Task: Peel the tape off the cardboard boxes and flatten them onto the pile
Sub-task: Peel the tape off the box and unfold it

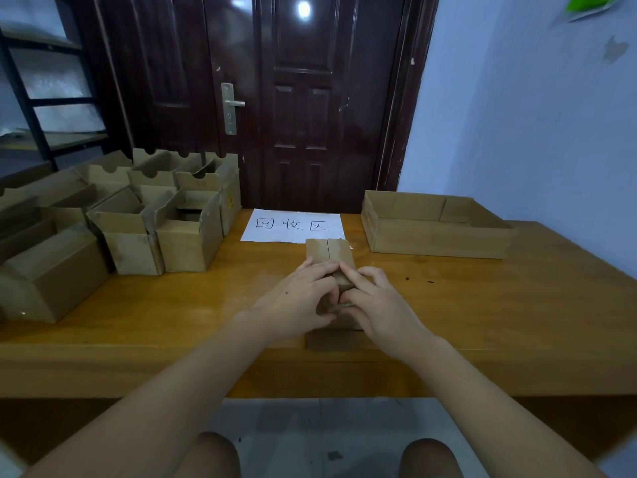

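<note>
We are working at the centre of the frame: the left hand [296, 298] and the right hand [375, 301] are both curled onto the small cardboard box [329, 257], fingertips meeting at its near end, thumbs tucked beneath. Whether a strip of tape is pinched between them we cannot tell; the fingers are hiding that spot. The box is lying on the wooden table [482, 305], its two far flaps meeting along a seam just below the paper sign [293, 225].

For the step in hand, we judge it best to be lifting a tape end with a fingernail while the other hand is pinning the box down, then pulling low and slowly along the seam so the strip comes away whole.

Outward: the unflattened boxes [138, 229] are crowding the left of the frame; the shallow cardboard tray [437, 243] is sitting at the right, well apart. A dark door [310, 98] is filling the upper middle.
</note>
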